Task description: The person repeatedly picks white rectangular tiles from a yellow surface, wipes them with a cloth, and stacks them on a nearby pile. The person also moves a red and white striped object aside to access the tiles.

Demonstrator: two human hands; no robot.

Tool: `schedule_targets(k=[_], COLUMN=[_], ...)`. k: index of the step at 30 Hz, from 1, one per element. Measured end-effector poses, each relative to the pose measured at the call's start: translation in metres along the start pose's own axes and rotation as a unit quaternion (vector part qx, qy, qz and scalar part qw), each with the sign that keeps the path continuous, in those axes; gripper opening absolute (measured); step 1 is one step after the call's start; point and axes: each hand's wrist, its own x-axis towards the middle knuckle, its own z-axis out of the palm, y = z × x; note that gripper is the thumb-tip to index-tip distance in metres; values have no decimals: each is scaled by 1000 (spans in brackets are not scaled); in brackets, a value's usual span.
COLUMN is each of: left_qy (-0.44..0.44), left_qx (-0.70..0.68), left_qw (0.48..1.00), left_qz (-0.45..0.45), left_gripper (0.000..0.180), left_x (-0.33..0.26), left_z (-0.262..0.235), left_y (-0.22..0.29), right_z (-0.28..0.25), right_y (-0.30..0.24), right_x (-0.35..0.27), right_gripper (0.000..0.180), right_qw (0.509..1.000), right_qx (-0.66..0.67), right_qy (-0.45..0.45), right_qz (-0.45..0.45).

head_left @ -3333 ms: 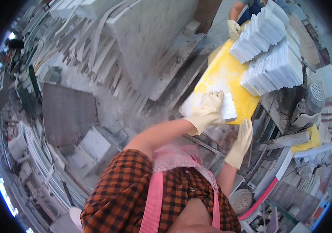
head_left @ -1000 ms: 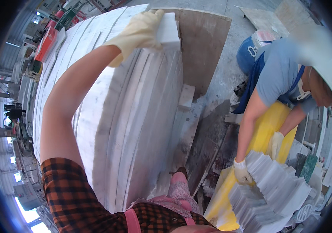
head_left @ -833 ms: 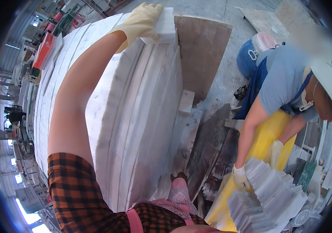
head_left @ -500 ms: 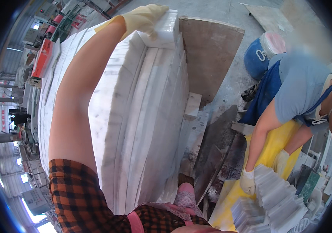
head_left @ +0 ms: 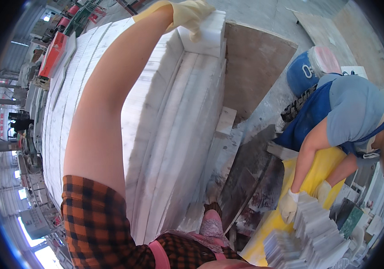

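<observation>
A small white marble block [head_left: 203, 31] is being set on the top edge of a tall stack of white marble slabs [head_left: 174, 134] that lean on edge. The left hand [head_left: 189, 13], in a yellowish glove, is stretched far out and is closed over the block's upper edge, fingers curled down its face. The block rests on the stack's top corner, just beside a brown slab [head_left: 252, 71] behind it. The right hand is not seen in the picture.

The step in hand is judged to be the placing of the block; what is called for next is that it be seated flat and square before the grip is loosened, since it sits near the edge and could slide.

To the right, tiles [head_left: 308, 237] are being handled by a co-worker's gloved hand [head_left: 287, 206] over a yellow surface [head_left: 317, 175].
</observation>
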Motion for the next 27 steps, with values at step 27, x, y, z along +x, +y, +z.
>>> schedule_targets(k=[27], left_qy=[152], left_qx=[29], left_qw=[988], left_qz=[-30], left_gripper=[118], left_x=[-61], left_z=[16], left_y=[8], right_z=[-72], right_y=[-236], right_x=[69], right_gripper=[46], right_qw=[884], right_qx=[364], right_qy=[-49], right_qz=[-288])
